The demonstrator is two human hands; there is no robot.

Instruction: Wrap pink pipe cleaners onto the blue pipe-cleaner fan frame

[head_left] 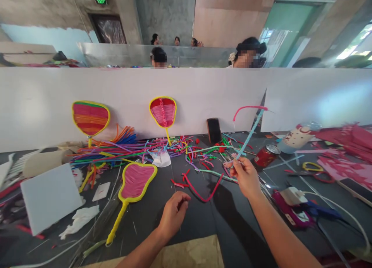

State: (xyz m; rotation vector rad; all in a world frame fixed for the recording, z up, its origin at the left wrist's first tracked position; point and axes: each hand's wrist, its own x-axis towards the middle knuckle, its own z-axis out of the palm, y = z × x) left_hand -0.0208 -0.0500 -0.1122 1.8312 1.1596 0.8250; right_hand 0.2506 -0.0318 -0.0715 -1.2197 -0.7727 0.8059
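Note:
My right hand (246,177) pinches the lower end of a light blue fuzzy stick (249,138), held up at a slant. A pink pipe cleaner (248,107) crosses its top and bends down to the left. Low over the dark table, my left hand (174,213) has its fingers curled in, with nothing visible in them. Just beyond it lies a bent red pipe cleaner (205,200), with short red pieces (178,184) beside it. To the left rests a pink fan (138,181) with a yellow rim and a yellow wrapped handle.
Two finished-looking fans, one striped (91,118) and one red-pink (163,112), lean against a white partition (192,85). Loose pipe cleaners (116,147) spread before it. A phone (214,130), red can (266,156), scissors (312,171) and power strip (293,211) stand around. People sit beyond.

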